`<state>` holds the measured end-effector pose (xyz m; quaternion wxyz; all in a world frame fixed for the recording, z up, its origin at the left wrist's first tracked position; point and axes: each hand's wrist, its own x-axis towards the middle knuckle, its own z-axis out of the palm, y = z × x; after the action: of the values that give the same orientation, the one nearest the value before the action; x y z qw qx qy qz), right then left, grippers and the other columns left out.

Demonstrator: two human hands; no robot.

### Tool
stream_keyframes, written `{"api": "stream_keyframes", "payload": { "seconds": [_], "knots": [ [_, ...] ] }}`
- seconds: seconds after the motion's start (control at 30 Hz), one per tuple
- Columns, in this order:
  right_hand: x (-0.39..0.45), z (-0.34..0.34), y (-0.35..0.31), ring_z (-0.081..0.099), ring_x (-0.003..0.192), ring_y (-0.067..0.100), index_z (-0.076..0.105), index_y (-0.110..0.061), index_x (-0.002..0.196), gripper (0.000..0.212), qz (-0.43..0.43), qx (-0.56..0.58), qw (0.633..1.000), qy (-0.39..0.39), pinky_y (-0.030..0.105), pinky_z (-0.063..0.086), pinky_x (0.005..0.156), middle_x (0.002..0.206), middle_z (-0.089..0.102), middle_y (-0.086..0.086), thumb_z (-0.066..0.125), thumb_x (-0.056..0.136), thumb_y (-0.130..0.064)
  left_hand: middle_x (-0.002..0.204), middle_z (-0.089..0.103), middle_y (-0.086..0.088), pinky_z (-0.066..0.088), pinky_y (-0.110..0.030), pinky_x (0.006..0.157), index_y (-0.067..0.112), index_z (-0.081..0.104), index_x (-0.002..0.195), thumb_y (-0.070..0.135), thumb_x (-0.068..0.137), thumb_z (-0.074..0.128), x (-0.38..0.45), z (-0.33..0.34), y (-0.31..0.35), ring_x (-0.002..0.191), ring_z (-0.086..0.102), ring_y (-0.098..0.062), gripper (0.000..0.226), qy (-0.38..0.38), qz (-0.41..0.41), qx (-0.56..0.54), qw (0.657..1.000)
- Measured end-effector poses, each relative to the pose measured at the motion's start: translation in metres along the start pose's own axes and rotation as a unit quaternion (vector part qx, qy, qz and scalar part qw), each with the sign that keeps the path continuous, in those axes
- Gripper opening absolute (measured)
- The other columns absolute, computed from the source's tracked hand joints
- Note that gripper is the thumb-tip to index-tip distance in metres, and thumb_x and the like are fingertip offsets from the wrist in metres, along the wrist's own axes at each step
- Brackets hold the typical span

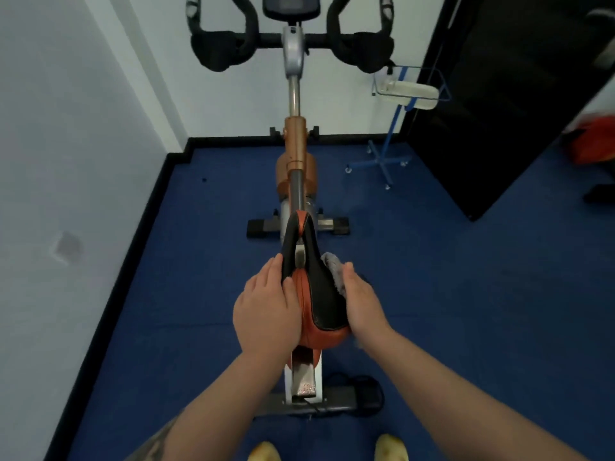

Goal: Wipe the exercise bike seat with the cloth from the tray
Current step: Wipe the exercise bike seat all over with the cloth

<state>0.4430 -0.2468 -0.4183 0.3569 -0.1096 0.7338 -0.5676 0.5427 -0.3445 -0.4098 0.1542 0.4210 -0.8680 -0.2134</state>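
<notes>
Two hands are bracing the bike saddle (pixel 316 294).
Your right hand (pixel 361 302) is pressing the grey cloth (pixel 332 271) against its right flank; your left hand (pixel 266 311) is lying flat, holding nothing.

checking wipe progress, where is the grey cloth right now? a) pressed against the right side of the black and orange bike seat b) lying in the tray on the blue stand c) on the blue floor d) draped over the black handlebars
a: the right hand presses the fluffy grey cloth against the right side of the black and orange bike seat, while the left hand steadies the other side.
</notes>
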Motion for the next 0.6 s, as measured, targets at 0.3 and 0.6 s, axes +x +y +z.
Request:
{"api": "stream_keyframes", "payload": {
  "seconds": [0.3, 0.6],
  "knots": [
    [-0.047, 0.027, 0.009, 0.025, 0.139, -0.005, 0.033, -0.057, 0.129, 0.033, -0.09, -0.053, 0.99, 0.094, 0.026, 0.016, 0.119, 0.144, 0.03, -0.033, 0.022, 0.101, -0.046, 0.142, 0.046, -0.002, 0.043, -0.045, 0.096, 0.019, 0.038, 0.139, 0.03, 0.094, 0.032, -0.001, 0.002, -0.007, 0.125, 0.045, -0.023, 0.047, -0.022, 0.042, -0.014, 0.999],
    [-0.077, 0.039, 0.027, -0.001, 0.146, -0.005, 0.022, -0.039, 0.149, 0.049, -0.189, -0.267, 0.935, 0.136, 0.013, 0.0, 0.116, 0.158, 0.01, -0.025, 0.016, 0.101, -0.046, 0.151, 0.028, 0.012, 0.036, -0.043, 0.104, 0.035, 0.038, 0.138, 0.03, 0.097, 0.031, 0.003, -0.008, -0.015, 0.137, 0.03, -0.014, 0.042, -0.069, 0.106, -0.035, 0.991]
  ]
}}
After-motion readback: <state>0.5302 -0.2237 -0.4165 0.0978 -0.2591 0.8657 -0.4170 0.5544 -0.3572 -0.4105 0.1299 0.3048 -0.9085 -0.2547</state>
